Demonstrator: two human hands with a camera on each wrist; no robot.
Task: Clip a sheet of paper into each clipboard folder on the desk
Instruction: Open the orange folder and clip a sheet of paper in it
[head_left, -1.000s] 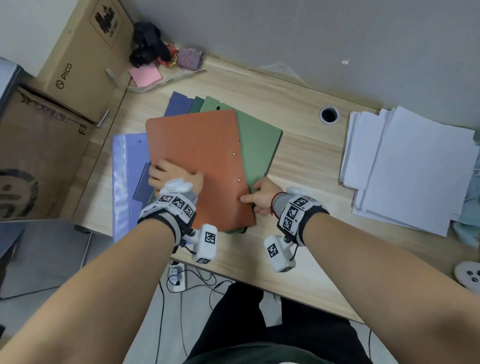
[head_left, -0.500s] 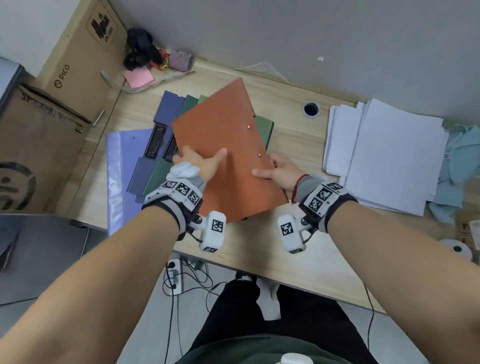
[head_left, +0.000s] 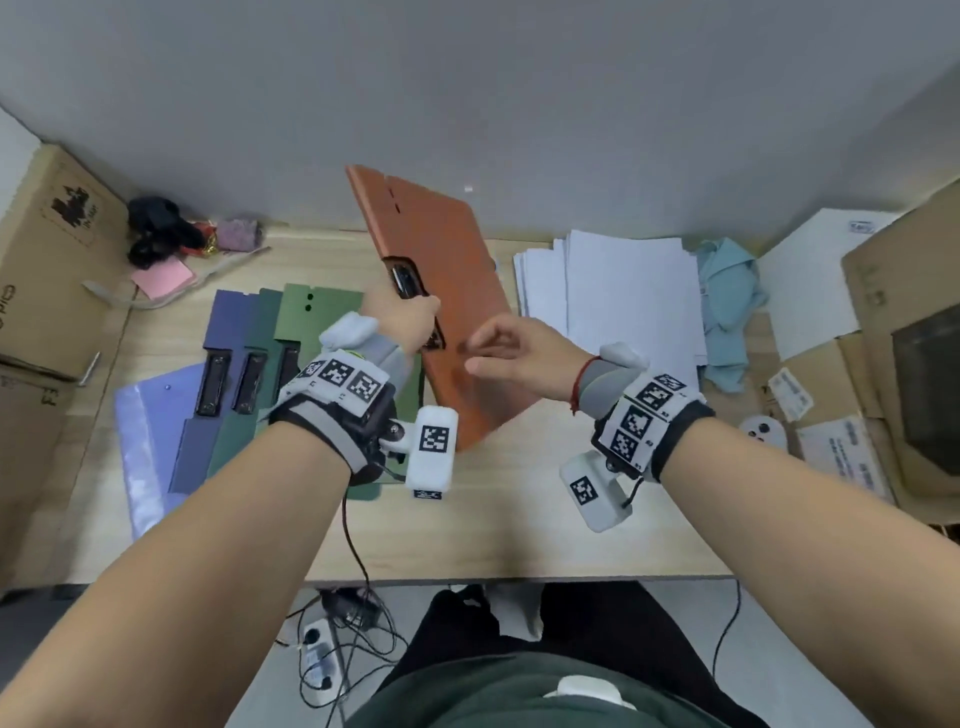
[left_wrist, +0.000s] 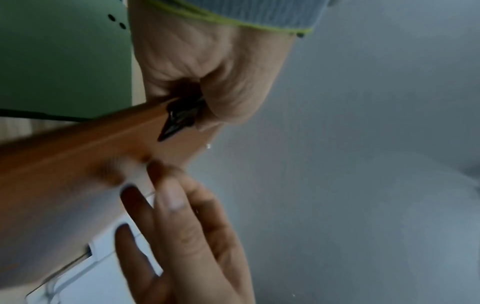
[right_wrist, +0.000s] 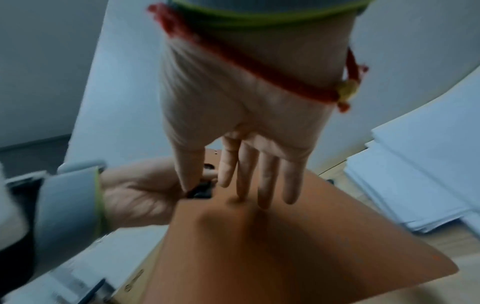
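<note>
From the head view, the left hand (head_left: 410, 317) grips the orange clipboard folder (head_left: 452, 291) by its black clip (head_left: 410, 283), tilted above the desk (head_left: 498, 525); three folders (head_left: 270, 332) lie paperless beside the paper stack (head_left: 628, 291). The left wrist view confirms that grip. The right wrist view shows the right hand (right_wrist: 249, 131) with straight fingers brushing the cover (holding nothing), so most clipping seemingly remains.

head: above, down on desk (head_left: 467, 519) | wrists: close, along fingers | shared: orange folder (head_left: 457, 291)
</note>
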